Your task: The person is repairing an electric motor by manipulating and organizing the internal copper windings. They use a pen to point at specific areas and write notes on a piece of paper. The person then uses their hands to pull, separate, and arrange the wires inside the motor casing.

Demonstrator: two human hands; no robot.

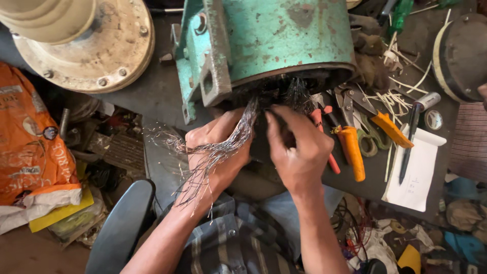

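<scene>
Fingers point(231, 133) of the left hand point(215, 152) clench a bundle of cut wires point(218, 152); the right hand point(297, 149) pinches more strands inside the green motor housing point(274, 40). Many wires seem not yet pulled out. Cutters point(350, 147) lie on the surface point(152, 91).

Over to the right on the dark table point(162, 91) lie orange-handled pliers point(351, 149) and a second orange-handled cutter point(388, 127), with green-looped scissors point(369, 142) between them. A black pen point(408, 147) rests across a white paper pad point(418, 172), near a small roll of tape point(434, 120). Pale strips point(393, 99) are scattered behind. At far left slumps an orange sack point(28, 142), below a cream round cover point(86, 45).
</scene>
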